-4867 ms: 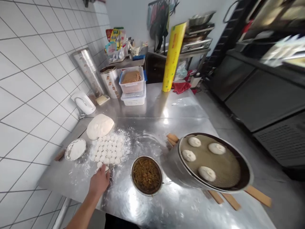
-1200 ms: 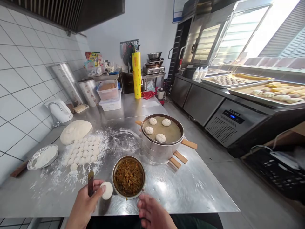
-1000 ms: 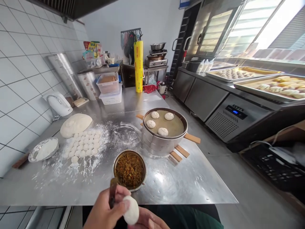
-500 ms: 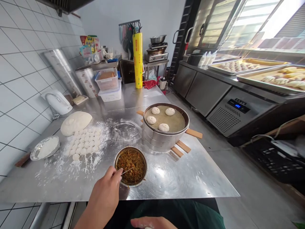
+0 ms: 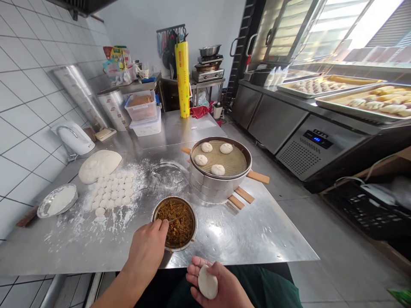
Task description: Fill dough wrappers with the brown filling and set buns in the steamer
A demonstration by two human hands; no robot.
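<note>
My left hand [image 5: 147,244] is closed around a thin stick-like utensil [image 5: 173,220] at the near left rim of a metal bowl. The utensil's far end reaches into the brown chopped filling [image 5: 180,233]; its kind cannot be made out. A flat round dough wrapper [image 5: 208,282] lies in my right hand [image 5: 226,284], held under the thumb with the fingers spread beneath it, just past the table's front edge. Behind the bowl [image 5: 195,226], several filled buns [image 5: 218,170] sit on the mesh liner of a round steamer [image 5: 210,190].
Small dough pieces [image 5: 112,190] lie in flour at left, before a large dough lump [image 5: 100,166]. A flour bowl [image 5: 58,201] is further left. Wooden slats [image 5: 245,194] jut from under the steamer. Plastic tubs [image 5: 146,124] and a yellow roll [image 5: 183,81] stand behind.
My right hand has risen into view from the bottom edge, showing the dough wrapper. My left hand has pushed the utensil further into the filling.
</note>
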